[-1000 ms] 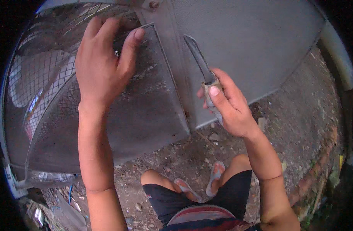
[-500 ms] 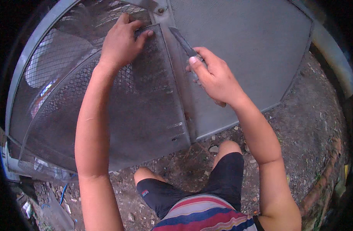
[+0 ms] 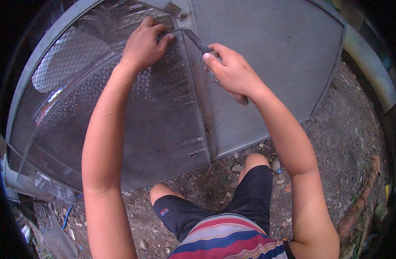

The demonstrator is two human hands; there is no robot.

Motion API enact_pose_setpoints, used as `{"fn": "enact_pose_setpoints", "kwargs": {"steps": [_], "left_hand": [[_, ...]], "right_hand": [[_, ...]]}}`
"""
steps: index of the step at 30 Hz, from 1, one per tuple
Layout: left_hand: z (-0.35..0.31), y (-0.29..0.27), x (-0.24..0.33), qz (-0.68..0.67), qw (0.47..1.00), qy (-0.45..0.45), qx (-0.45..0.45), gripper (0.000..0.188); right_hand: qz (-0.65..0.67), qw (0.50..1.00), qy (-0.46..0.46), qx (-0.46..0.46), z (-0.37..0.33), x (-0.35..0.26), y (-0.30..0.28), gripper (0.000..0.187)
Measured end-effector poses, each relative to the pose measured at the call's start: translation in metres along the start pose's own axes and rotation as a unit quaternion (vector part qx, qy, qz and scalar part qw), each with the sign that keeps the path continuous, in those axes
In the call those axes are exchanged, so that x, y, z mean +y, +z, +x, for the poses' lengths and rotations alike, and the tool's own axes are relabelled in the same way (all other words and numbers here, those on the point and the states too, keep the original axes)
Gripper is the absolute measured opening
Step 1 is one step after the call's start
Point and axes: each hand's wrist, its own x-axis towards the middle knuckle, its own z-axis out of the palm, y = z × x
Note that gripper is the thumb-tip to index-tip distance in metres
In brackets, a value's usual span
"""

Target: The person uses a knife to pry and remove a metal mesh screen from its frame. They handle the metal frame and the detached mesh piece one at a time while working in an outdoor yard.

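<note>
My left hand (image 3: 145,45) is closed over the upper edge of a dark mesh sheet (image 3: 165,116), its thumb near the sheet's top corner. The sheet hangs loose over the left part of a grey metal frame (image 3: 24,86), its lower left side curving away. In my right hand (image 3: 233,71) is a knife (image 3: 195,40) with a flat dark blade, fist closed round the handle. The blade tip lies at the sheet's top corner, beside the frame's upright bar (image 3: 202,93). Most of the handle is hidden by my fingers.
Right of the bar is a solid grey panel (image 3: 275,64). Wire grid (image 3: 66,45) shows behind the sheet at upper left. Gravelly ground (image 3: 336,125) lies below, with a rusty pipe (image 3: 357,205) at right and a blue cord (image 3: 67,218) at lower left. My knees are close beneath the frame.
My right hand has moved slightly left and up, bringing the knife's tip against the sheet's top corner. My left hand keeps its hold on the edge. The view has shifted a little.
</note>
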Motion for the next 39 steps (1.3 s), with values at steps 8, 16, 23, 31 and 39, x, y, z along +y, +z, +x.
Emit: {"fn": "enact_pose_setpoints", "kwargs": {"steps": [8, 16, 23, 31, 39], "left_hand": [[-0.002, 0.001, -0.001, -0.002, 1.0, 0.004, 0.024, 0.032], [-0.001, 0.004, 0.001, -0.012, 1.0, 0.001, 0.023, 0.032], [-0.001, 0.006, -0.004, 0.005, 0.999, 0.01, 0.03, 0.034], [-0.002, 0.003, 0.002, 0.01, 0.999, 0.004, 0.034, 0.036], [-0.002, 0.004, -0.002, 0.022, 0.999, 0.006, 0.023, 0.034]], "right_hand": [[0.024, 1.0, 0.01, 0.015, 0.002, 0.005, 0.003, 0.044], [0.007, 1.0, 0.024, -0.017, 0.005, 0.004, 0.005, 0.048], [0.004, 1.0, -0.003, 0.012, 0.004, 0.014, 0.013, 0.048], [0.021, 1.0, 0.0, 0.005, 0.004, 0.016, 0.014, 0.045], [0.111, 0.991, 0.063, -0.036, 0.007, -0.01, 0.007, 0.035]]}}
